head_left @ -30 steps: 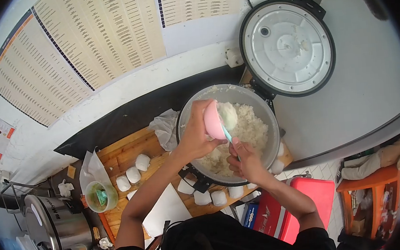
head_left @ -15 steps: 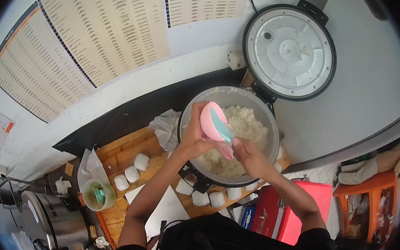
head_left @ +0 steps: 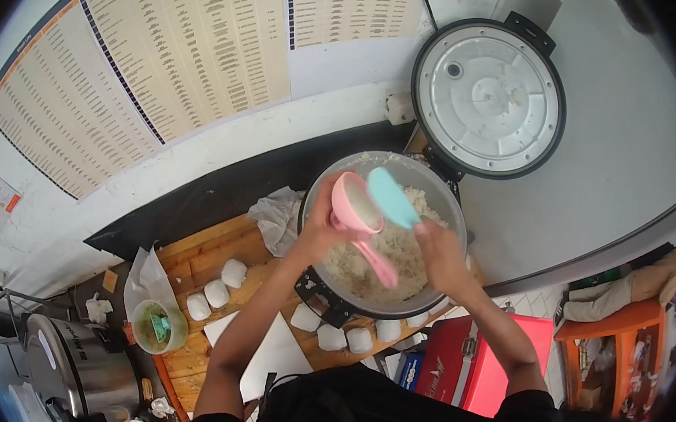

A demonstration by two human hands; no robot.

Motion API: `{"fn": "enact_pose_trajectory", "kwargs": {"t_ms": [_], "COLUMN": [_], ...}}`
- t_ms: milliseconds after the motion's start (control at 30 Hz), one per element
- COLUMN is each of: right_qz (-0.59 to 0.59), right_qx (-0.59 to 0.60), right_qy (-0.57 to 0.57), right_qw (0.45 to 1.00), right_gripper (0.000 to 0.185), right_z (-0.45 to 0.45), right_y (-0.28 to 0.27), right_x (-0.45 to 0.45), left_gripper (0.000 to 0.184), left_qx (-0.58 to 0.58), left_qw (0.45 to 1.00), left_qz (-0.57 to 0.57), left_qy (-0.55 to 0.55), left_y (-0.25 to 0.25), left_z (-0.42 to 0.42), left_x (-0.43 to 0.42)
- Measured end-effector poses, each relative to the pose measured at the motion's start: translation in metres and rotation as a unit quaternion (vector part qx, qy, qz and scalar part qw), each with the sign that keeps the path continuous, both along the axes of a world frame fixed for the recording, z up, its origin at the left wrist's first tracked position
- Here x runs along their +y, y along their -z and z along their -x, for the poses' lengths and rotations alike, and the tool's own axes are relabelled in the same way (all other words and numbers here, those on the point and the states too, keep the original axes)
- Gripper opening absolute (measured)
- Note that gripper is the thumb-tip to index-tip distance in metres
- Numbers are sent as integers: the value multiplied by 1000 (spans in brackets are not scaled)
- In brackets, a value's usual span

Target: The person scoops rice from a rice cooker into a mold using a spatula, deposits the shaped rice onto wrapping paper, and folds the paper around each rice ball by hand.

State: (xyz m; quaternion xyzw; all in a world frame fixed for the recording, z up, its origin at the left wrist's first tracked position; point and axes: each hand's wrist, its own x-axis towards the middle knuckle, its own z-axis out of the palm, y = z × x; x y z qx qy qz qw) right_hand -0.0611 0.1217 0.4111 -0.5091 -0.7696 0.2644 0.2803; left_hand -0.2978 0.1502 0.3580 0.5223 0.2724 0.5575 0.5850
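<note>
My left hand (head_left: 325,232) grips a pink scoop (head_left: 378,260) by its round cup. Its handle slants down over the pot, and something pale, like rice, shows inside the cup. My right hand (head_left: 443,256) is closed on the handle of a teal rice paddle (head_left: 391,197), whose blade stands beside the scoop, a little blurred. Both hands are above a large open rice cooker (head_left: 458,220) with cooked white rice (head_left: 375,268) in it.
Several white wrapped bundles (head_left: 234,273) sit on the wooden table (head_left: 201,255). A tub (head_left: 174,338) and a white board (head_left: 267,362) lie left. The raised cooker lid (head_left: 489,101) leans back right. A red box (head_left: 488,367) stands near my right arm.
The teal paddle has swung away from the pink scoop and now stands to its right. My right hand has moved right, and the scoop has turned, showing its inside.
</note>
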Motion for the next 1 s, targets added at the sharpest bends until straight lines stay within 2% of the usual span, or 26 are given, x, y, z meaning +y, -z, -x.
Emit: {"fn": "enact_pose_trajectory", "kwargs": {"t_ms": [33,67,100,167,200,267,300,333,433,500,533,600,633,700,733,867,933,967,1000], "right_qz": [5,4,35,66,112,272,271,192,148,135,133,155,154,148,88,45,75,73,54], "right_qx": [90,90,86,81,120,204,205,177,120,93,82,118,118,106,69,45,-55,-56,-51], "right_qy": [30,31,37,44,-2,-19,-19,-39,-52,-52,-54,-126,-130,-117,-132,-135,-155,-157,-67], "right_qw": [995,995,995,994,986,940,940,964,980,985,986,973,973,976,985,989,983,983,995], "right_gripper": [44,44,44,44,44,42,42,43,45,45,45,42,42,44,43,43,39,39,37], "right_z": [0,-3,-9,-10,-1,7,8,8,11,8,9,13,16,18,20,19,12,8,4], "right_y": [-3,5,21,51,66,16,33,66,65,42,27,7,8,13,3,-6,-18,-23,-28], "right_x": [-1,1,5,3,-6,-13,-9,-6,-2,-4,-7,-6,-7,-16,-16,-21,-22,-22,-21], "left_gripper": [90,93,93,85,85,76,76,77,82,82,82,82,82,82,81,81,81,81,82], "left_qx": [116,116,116,196,195,285,314,310,310,131,131,46,47,-18,-62,-219,-264,-281,-293], "left_qw": [972,966,966,873,873,841,828,839,834,914,915,986,986,998,998,962,943,935,928], "left_qz": [-174,-173,-173,-339,-338,-341,-342,-333,-359,-317,-312,-130,-131,-54,-7,122,149,157,164], "left_qy": [-104,-154,-154,-292,-291,-308,-314,-300,-282,-215,-220,-89,-92,-33,3,109,141,151,161], "left_y": [-2,4,5,6,11,15,13,6,10,17,16,6,3,8,12,35,47,53,59], "left_z": [-3,-9,-14,-23,-24,-20,-18,-18,-14,-14,-12,1,6,12,15,23,27,30,33], "left_x": [-1,-5,-4,-2,-3,-1,1,-4,-1,-4,-11,-16,-17,-17,-15,-21,-28,-32,-38]}}
